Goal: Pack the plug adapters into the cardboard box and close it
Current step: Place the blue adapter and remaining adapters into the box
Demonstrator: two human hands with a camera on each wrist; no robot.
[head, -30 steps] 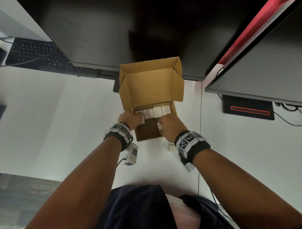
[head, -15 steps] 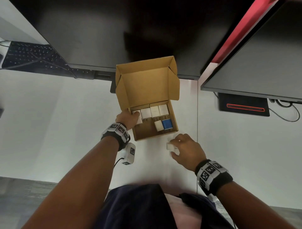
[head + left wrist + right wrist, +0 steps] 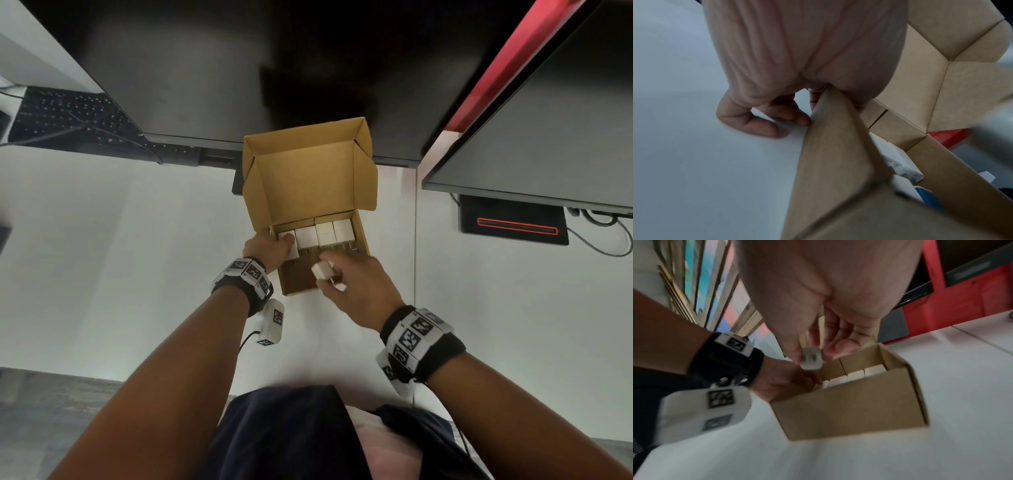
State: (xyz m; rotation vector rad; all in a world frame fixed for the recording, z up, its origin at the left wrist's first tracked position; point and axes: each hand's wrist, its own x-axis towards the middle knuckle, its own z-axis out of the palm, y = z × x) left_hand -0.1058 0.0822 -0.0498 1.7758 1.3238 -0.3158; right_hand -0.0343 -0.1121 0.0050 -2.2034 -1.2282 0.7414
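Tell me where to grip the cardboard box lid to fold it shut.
Grip the lid at its top free edge, from behind and above. It stands upright, hinged at the box's far wall, with side flaps folded forward, so pulling that edge toward you swings it down.

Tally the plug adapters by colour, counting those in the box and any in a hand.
White plug adapters: 6 (back row 4; second-row white adapter 1; held white adapter 1, pinched in the right hand)
Blue plug adapter: 1
Total: 7, with 6 inside the cardboard box
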